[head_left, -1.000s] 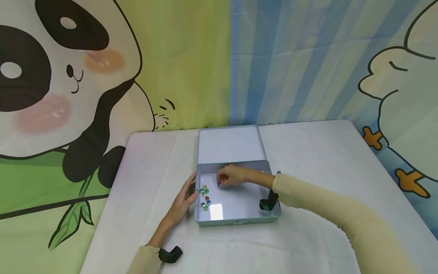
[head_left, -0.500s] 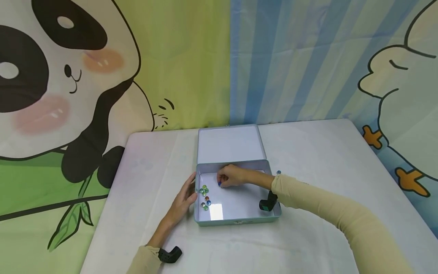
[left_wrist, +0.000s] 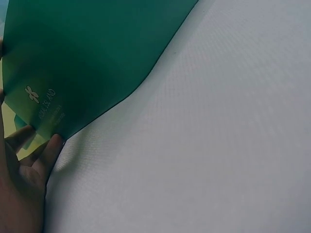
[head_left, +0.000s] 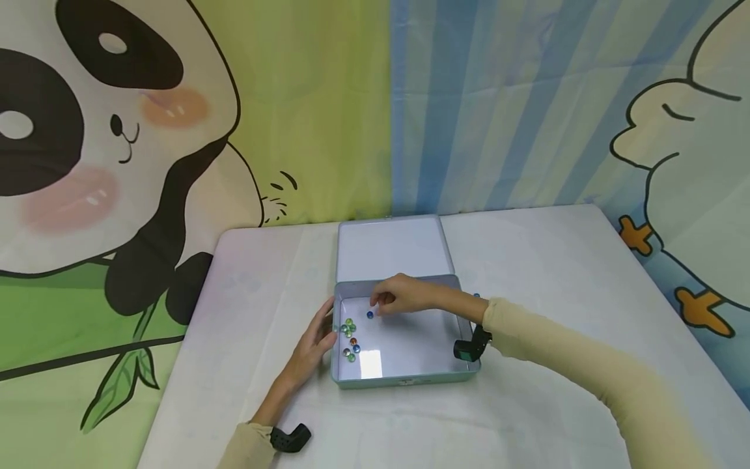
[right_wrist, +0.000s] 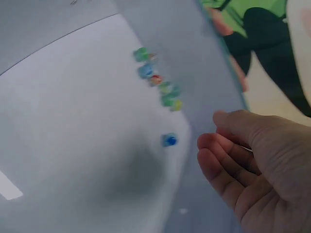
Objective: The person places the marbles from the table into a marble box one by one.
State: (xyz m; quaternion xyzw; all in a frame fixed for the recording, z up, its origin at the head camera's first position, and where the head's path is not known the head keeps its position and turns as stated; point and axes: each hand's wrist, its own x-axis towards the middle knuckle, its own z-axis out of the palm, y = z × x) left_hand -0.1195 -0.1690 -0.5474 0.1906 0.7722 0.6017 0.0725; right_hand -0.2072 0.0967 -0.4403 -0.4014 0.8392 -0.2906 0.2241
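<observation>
A shallow tin box lies on the table with its lid folded back. My right hand hovers over the box floor, fingers loosely bent and holding nothing. Just beyond its fingertips a dark blue marble lies on the floor of the box; the right wrist view shows this blue marble apart from the hand. Several green, orange and blue marbles cluster along the left wall. My left hand rests against the outside of that wall, fingers extended; in the left wrist view its fingers touch the green side.
Another blue marble lies outside the box on the right, partly behind the right sleeve. White cloth covers the table. A printed curtain with a panda hangs behind the far edge.
My right hand has let go of the dark blue marble and lifted slightly away to the right. The marble now sits alone on the box floor. The left hand stays in place.
</observation>
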